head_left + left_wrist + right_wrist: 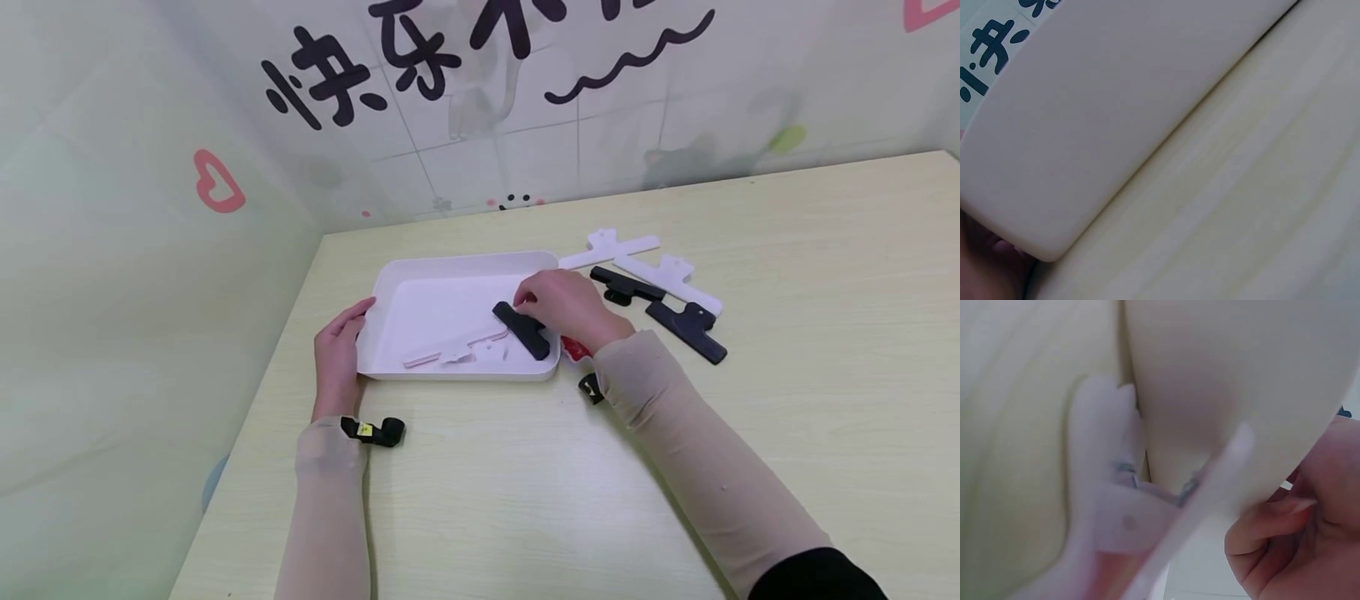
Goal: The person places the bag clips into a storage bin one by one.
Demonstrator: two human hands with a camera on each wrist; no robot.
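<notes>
A white tray (457,265) lies on the table, its left rim gripped by my left hand (337,354). In the left wrist view, the tray's outer wall (1122,106) fills much of the picture. My right hand (566,304) is over the tray's right side, thumb and fingers pinching at a black bag clip (522,331); the exact contact is hidden behind the fingers. Several white clips (457,354) lie near the tray's front. The right wrist view shows the curled fingers of the right hand (1285,544) above the tray wall, without the black clip.
Right of the tray lie two white clips (671,279) and two black clips (688,329). A red thing (576,348) is partly hidden by the right wrist; a blurred pale clip with metal parts (1129,519) stands beside the tray wall. A printed wall cloth (487,150) hangs behind the table.
</notes>
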